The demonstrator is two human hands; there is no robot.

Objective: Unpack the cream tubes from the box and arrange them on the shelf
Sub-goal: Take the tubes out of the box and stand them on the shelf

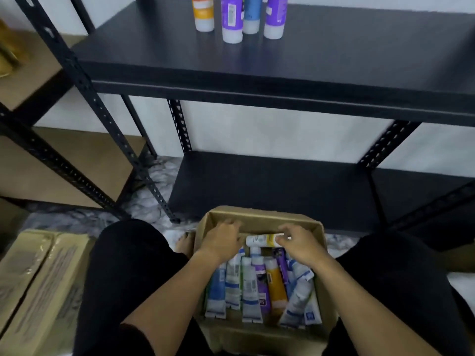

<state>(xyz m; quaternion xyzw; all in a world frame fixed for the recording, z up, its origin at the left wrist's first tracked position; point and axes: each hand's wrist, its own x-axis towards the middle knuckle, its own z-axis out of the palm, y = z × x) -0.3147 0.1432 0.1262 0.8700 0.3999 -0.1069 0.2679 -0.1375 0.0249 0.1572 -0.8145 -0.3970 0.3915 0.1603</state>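
- The open box (259,222) stands on the floor between the person's knees, before the lower shelf (270,186).
- Many tubes (249,286) lie inside the box.
- Four tubes (239,19) stand on the upper shelf (334,55).
- A closed carton (38,283) lies to the left.

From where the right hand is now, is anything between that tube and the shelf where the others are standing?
Nothing visible blocks it. The right hand grips the white-and-yellow tube at the far end of the box. Above, the shelf is bare on both sides of the four standing tubes; only its front edge overhangs, so lift toward yourself first.
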